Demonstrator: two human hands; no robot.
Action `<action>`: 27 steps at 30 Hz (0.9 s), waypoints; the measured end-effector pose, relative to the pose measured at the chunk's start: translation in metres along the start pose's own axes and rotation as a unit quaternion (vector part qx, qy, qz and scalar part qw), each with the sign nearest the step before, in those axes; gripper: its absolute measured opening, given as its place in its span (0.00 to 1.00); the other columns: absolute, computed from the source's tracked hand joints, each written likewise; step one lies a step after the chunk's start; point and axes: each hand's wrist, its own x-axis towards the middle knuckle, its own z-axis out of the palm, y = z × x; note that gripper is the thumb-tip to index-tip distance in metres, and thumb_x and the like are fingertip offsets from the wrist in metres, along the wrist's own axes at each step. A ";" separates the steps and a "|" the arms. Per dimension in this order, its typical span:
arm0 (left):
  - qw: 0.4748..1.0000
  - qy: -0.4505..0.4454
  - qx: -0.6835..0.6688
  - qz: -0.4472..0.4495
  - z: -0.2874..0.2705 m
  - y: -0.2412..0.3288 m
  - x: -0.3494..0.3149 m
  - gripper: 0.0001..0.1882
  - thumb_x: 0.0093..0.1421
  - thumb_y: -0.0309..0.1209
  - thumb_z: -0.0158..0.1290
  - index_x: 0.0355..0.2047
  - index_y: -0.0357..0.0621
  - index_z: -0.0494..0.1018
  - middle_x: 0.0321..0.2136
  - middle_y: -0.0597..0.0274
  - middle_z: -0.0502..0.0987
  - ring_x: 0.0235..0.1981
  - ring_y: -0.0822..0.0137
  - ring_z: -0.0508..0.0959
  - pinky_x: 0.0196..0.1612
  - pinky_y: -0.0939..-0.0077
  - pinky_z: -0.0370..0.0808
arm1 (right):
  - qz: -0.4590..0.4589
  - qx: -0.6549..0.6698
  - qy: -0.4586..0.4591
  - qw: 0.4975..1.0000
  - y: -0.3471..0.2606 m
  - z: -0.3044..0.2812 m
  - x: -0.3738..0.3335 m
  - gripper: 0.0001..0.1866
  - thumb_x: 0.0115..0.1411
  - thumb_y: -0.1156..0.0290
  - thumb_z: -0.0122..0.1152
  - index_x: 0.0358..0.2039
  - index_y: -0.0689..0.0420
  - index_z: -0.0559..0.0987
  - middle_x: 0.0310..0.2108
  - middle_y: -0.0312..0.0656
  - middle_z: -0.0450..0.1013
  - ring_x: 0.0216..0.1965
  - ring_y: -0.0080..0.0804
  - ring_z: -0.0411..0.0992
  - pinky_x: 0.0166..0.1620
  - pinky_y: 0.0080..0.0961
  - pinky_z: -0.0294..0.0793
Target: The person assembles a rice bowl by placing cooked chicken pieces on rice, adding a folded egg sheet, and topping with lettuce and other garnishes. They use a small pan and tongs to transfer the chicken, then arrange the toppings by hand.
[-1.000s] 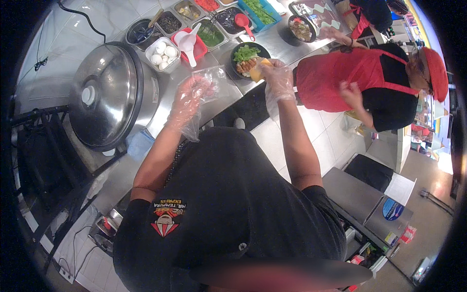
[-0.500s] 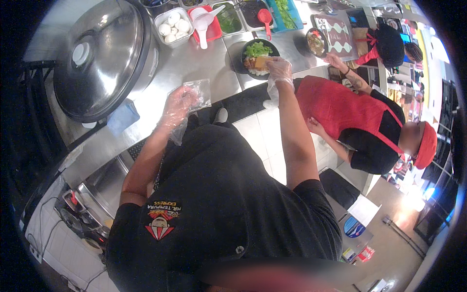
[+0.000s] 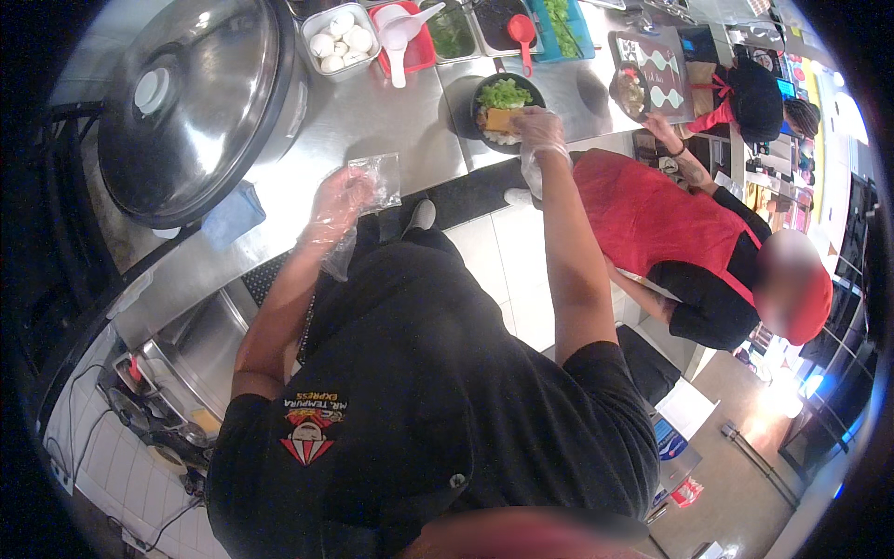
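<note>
Yellow slice (image 3: 501, 120) moved inward over bowl (image 3: 534, 95) | right hand (image 3: 540, 131) pinching it | left hand (image 3: 339, 193) holding clear plastic (image 3: 384, 180)

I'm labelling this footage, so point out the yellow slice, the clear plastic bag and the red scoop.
Yellow slice (image 3: 501, 120): head view, its visible middle.
Clear plastic bag (image 3: 387, 173): head view, its free end.
Red scoop (image 3: 521, 31): head view, its cup.

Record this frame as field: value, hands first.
Left hand: gloved, holding clear plastic
Right hand: gloved, holding yellow slice at dark bowl; contact with food unclear
Bowl contents: lettuce, white food
Surface: steel counter
Upper left: domed steel lid
Right: co-worker, red apron
</note>
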 end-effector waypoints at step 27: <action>0.999 0.012 0.045 0.018 0.011 0.001 0.003 0.18 0.68 0.41 0.58 0.45 0.36 0.76 0.36 0.63 0.78 0.39 0.73 0.78 0.45 0.76 0.76 | -0.062 -0.219 0.025 0.973 0.043 -0.010 0.039 0.13 0.57 0.62 0.59 0.39 0.49 0.87 0.42 0.51 0.81 0.46 0.51 0.80 0.51 0.42 0.78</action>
